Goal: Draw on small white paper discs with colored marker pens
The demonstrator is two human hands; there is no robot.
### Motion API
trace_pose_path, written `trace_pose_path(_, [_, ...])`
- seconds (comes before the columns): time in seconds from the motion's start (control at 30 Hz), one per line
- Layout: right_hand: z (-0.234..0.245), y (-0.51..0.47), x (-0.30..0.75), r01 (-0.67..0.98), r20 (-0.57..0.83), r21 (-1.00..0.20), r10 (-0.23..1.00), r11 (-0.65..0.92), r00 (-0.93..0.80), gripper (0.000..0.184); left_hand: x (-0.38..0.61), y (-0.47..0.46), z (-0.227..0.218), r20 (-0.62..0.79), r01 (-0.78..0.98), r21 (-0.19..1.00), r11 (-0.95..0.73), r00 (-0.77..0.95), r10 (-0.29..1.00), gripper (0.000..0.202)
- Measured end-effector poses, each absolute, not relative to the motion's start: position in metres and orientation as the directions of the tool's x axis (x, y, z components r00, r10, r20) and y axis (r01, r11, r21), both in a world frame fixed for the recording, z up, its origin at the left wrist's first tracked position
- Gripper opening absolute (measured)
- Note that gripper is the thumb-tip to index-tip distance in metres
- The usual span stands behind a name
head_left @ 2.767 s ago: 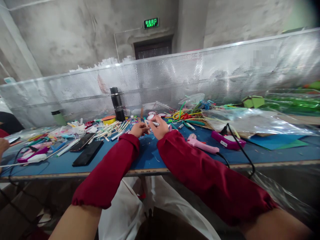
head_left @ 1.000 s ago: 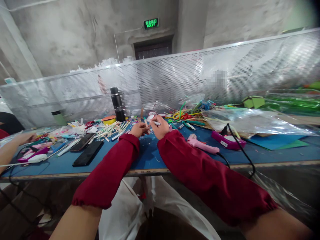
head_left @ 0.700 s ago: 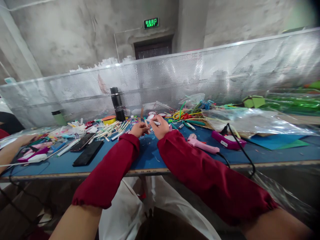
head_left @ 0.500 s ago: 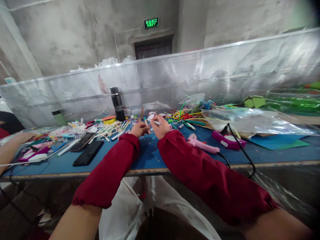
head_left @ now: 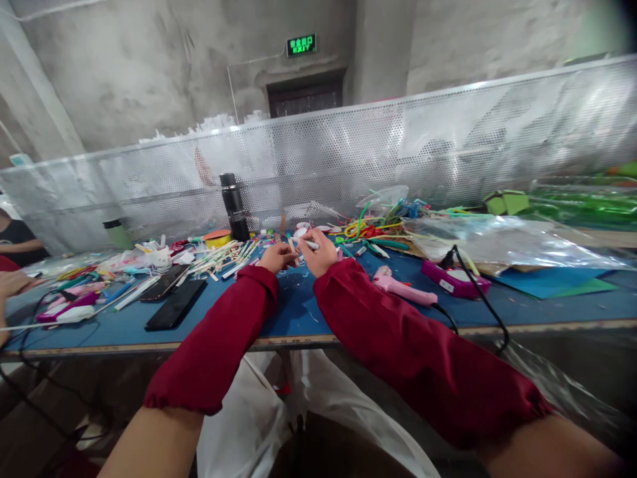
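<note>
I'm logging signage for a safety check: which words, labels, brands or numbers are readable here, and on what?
"安全出口": lit green sign above the doorway.
"EXIT": same sign, beneath it.
Black bottle: pale print, too small to read.
Table's front edge: marks, too blurred to read.

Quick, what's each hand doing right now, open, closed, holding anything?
Left hand: closed, pinching a small pale stick.
Right hand: closed, holding a white pen-like tool.
</note>
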State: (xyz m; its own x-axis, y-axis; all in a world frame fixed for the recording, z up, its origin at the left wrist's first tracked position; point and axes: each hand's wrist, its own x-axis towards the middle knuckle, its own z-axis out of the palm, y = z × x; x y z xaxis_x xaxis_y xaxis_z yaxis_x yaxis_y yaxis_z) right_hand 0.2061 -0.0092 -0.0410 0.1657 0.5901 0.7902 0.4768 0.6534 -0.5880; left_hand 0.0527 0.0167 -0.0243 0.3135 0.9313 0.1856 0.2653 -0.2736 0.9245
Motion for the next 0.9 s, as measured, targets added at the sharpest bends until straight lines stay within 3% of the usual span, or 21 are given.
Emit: trace_pose_path(0.9, [-0.040,-0.013,0.205,0.457,0.787,-0.588,0.603,0.668,0.131,0.016,0.050,0.024,-0.029,0.199,0.276,0.913,-0.301,0.342,0.918,0.015])
